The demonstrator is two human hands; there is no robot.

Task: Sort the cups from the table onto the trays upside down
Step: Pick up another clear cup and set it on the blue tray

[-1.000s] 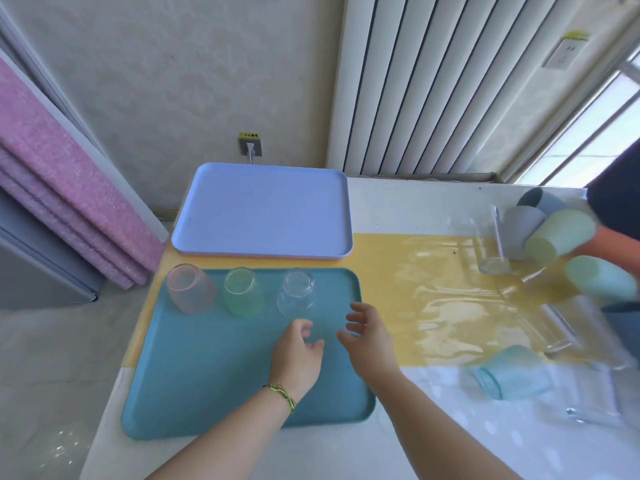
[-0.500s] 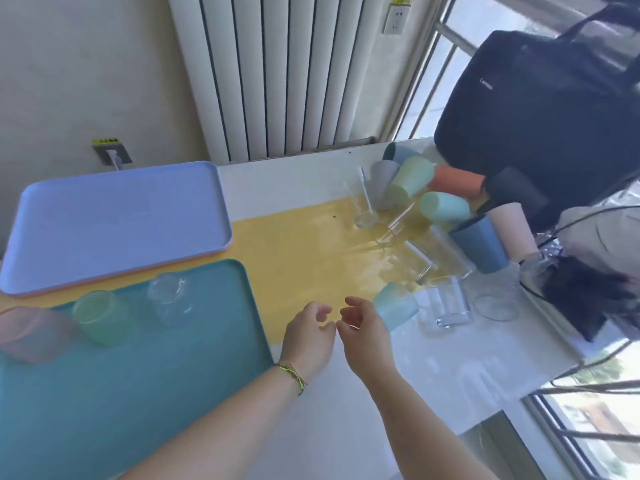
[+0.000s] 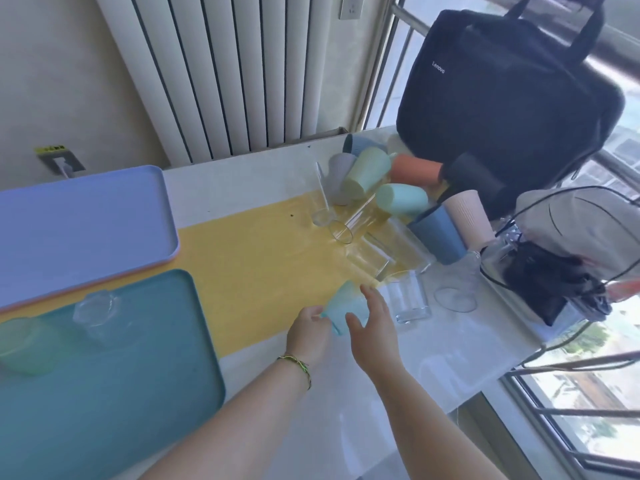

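A light blue frosted cup (image 3: 344,306) lies on its side at the edge of the yellow mat, between my two hands. My left hand (image 3: 308,332) has loosely curled fingers that touch the cup's near end. My right hand (image 3: 374,327) arches over the cup with thumb and fingers spread to either side, not closed round it. The teal tray (image 3: 138,393) at the near left carries an upside-down clear cup (image 3: 95,310) and a green cup (image 3: 24,344). The purple tray (image 3: 86,220) behind it holds nothing.
Several cups lie piled at the back right: green (image 3: 367,173), orange (image 3: 415,169), mint (image 3: 401,199), dark blue (image 3: 438,235), pink (image 3: 467,216) and clear glasses (image 3: 410,299). A black bag (image 3: 502,98), a grey bag (image 3: 581,223) and cables crowd the right table edge.
The view swung right from the teal tray to the cup pile. Both hands moved off the tray and reached forward to the light blue cup, which they now flank.
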